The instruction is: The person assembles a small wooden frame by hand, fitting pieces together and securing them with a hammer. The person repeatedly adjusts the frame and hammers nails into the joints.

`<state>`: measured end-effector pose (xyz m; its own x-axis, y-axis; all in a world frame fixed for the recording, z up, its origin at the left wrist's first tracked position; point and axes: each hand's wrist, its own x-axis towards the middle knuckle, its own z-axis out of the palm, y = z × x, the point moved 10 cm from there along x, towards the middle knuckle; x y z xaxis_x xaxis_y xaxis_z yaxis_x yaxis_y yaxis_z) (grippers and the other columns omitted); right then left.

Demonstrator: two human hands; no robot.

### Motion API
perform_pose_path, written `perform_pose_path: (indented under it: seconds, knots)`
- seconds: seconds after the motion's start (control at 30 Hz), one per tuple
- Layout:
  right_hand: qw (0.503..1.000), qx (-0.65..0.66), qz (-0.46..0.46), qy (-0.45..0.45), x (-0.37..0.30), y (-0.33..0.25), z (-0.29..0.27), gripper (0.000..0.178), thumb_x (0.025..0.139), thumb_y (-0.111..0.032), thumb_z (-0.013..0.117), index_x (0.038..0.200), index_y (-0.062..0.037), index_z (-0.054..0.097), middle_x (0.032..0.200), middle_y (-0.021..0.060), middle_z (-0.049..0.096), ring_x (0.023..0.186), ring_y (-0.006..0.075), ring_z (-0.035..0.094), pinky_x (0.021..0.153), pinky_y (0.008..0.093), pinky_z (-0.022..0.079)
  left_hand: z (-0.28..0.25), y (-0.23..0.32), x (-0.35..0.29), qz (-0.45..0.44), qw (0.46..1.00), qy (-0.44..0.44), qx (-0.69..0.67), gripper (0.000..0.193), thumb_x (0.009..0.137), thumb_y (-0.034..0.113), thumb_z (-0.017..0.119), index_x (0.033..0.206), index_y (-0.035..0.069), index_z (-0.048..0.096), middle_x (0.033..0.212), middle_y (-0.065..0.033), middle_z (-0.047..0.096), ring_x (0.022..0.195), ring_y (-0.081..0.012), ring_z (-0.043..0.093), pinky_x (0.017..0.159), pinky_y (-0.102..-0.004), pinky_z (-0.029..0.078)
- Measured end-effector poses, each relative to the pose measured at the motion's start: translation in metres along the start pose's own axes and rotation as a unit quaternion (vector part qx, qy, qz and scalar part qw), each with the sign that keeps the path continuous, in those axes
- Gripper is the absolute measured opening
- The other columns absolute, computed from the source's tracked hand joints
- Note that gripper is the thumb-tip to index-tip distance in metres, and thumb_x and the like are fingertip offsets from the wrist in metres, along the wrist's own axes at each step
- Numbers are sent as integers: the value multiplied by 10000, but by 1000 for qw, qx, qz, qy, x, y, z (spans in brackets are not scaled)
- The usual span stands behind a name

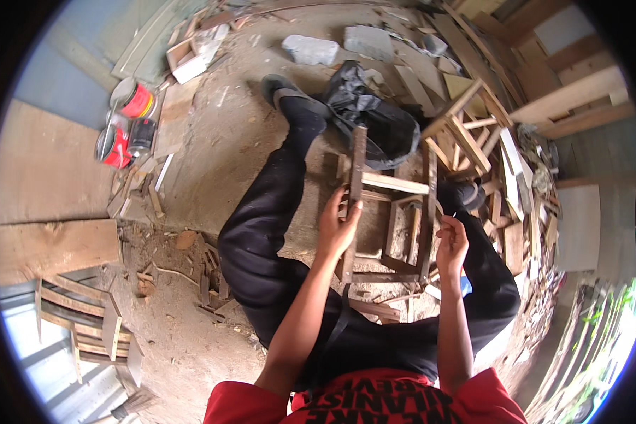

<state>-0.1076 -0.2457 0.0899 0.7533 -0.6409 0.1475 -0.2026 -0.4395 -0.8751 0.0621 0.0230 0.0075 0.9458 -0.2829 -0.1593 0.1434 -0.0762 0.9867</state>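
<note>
Between my legs stands a small wooden frame, like that of a stool, with dark brown posts and a pale crossbar. My left hand is wrapped round its left post, thumb on the near side. Beside the right post my right hand is raised with its fingers pinched together. A tiny pale tip shows at those fingers, too small to name. Past the frame lies a crumpled black plastic bag, close to my left foot.
Another wooden frame leans on a heap of offcuts at the right. Paint cans stand at the left beside boards. Two grey blocks lie at the back. Wood scraps litter the floor near my left leg.
</note>
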Motion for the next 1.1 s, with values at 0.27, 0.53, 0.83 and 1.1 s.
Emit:
perform_pose_path:
  seconds: [0.27, 0.53, 0.83, 1.1]
  knots:
    - [992, -46, 108, -50, -54, 65, 4, 504, 1013, -423, 535, 973, 64, 657, 803, 145, 676, 796, 194, 618, 726, 386, 489, -16, -16, -78, -142, 986, -86, -28, 633, 1001, 558, 473, 1257, -13, 569, 988, -111, 711, 931, -153, 643, 867, -312, 477]
    - [966, 197, 164, -36, -64, 62, 11, 551, 1067, -453, 404, 783, -3, 545, 679, -57, 391, 672, 56, 323, 557, 280, 286, 6, 19, -96, -113, 970, -105, -187, 589, 1013, 446, 336, 1349, 12, 550, 963, -116, 665, 956, -222, 636, 896, -374, 454]
    - [934, 329, 102, -93, 6, -29, -11, 593, 1067, -488, 354, 988, 12, 663, 743, 12, 618, 695, 86, 536, 663, 262, 443, 19, 130, -56, -82, 956, -51, -276, 527, 975, 532, 523, 1051, 14, 583, 919, -164, 642, 718, -210, 592, 671, -348, 479]
    - [967, 238, 68, -62, 29, -19, 2, 521, 1036, -423, 505, 1135, 71, 639, 877, 29, 628, 829, 83, 526, 716, 265, 457, -9, 125, -1, -54, 988, -19, -144, 619, 969, 602, 505, 1235, 47, 573, 980, -95, 677, 791, -146, 630, 725, -316, 529]
